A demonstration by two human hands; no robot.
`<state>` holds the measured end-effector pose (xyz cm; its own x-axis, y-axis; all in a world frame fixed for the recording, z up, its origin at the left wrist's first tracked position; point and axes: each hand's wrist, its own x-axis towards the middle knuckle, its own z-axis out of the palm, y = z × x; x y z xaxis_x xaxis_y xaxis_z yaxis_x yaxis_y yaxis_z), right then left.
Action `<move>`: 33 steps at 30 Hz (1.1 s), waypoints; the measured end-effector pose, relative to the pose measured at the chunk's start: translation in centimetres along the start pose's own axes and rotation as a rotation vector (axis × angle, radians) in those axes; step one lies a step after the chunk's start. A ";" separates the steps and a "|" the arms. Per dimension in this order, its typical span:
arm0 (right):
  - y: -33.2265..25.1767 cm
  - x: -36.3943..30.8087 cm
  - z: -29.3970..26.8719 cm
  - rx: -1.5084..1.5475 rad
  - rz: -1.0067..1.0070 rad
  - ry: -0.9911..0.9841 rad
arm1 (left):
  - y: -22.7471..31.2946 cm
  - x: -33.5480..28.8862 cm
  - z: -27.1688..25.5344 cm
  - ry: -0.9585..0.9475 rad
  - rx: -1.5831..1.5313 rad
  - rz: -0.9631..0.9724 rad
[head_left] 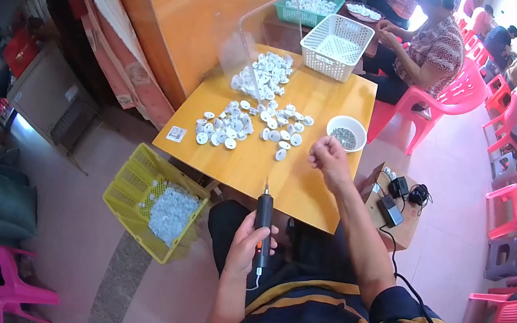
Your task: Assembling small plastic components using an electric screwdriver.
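Observation:
My left hand (pixel 245 248) is wrapped round a black electric screwdriver (pixel 263 214), held upright in front of the table's near edge with its bit pointing away from me. A thin cable leaves its lower end. My right hand (pixel 330 160) is over the table's right side, just short of a white bowl (pixel 362 129) of small metal screws (pixel 344 138). Its fingers are pinched together, and whatever is in them is too small to make out. Several small round white plastic parts (pixel 231 130) lie loose on the wooden table (pixel 244 162), left of that hand.
A clear bin (pixel 247 38) lies tipped by more white parts (pixel 269 70). A white basket (pixel 334 45) stands at the far edge. On the floor, left, is a yellow crate (pixel 127 197) of pieces. Power adapters (pixel 391 211) sit on a box, right. A person (pixel 430 53) works beyond.

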<state>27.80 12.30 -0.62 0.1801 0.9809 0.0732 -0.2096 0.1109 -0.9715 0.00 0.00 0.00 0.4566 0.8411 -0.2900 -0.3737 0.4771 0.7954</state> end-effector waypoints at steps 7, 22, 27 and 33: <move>1.5 -2.6 2.6 0.142 0.177 -0.064 | 0.2 -0.6 0.9 -0.052 -0.007 -0.006; 4.1 -5.0 4.7 0.409 0.250 -0.145 | 0.2 -0.3 1.6 -0.101 0.080 0.032; 3.0 -5.2 5.1 0.405 0.296 -0.112 | 0.2 -0.4 1.6 -0.082 0.099 0.028; 3.1 -4.7 4.6 0.346 0.327 -0.098 | 0.3 -0.4 1.5 -0.087 0.106 0.031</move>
<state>21.90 8.81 -2.92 -0.0363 0.9818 -0.1863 -0.5505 -0.1752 -0.8162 0.97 -0.57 1.13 0.5161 0.8276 -0.2208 -0.3032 0.4176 0.8566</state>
